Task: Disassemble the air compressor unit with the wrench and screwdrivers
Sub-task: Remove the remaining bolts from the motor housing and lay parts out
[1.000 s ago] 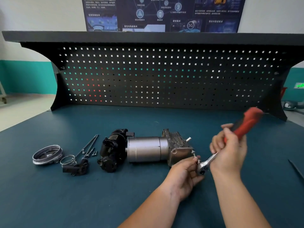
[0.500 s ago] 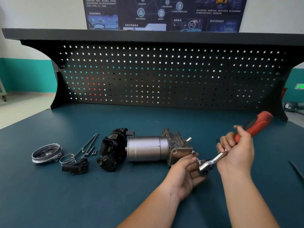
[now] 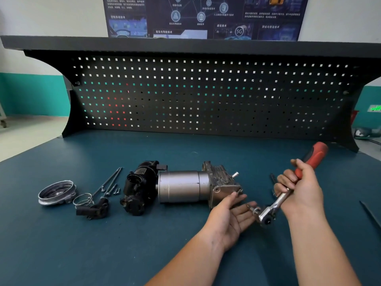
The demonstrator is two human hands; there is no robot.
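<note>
On my head view, my right hand point(image 3: 303, 188) is clenched around the red grip of the ratchet wrench point(image 3: 277, 204), right of centre, its head pointing down-left. My left hand point(image 3: 231, 215) lies released, palm up, fingertips at the wrench head. The air compressor point(image 3: 183, 188) lies mid-frame on the blue bench point(image 3: 103, 244), just beside that hand. Loose long bolts point(image 3: 109, 182) sit to its left.

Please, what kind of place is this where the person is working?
Probably a mechanics workshop or training room. The workbench has a black pegboard panel, a technical poster hangs behind it, and a partly dismantled air compressor unit lies there while the right hand grips a ratchet wrench.
</note>
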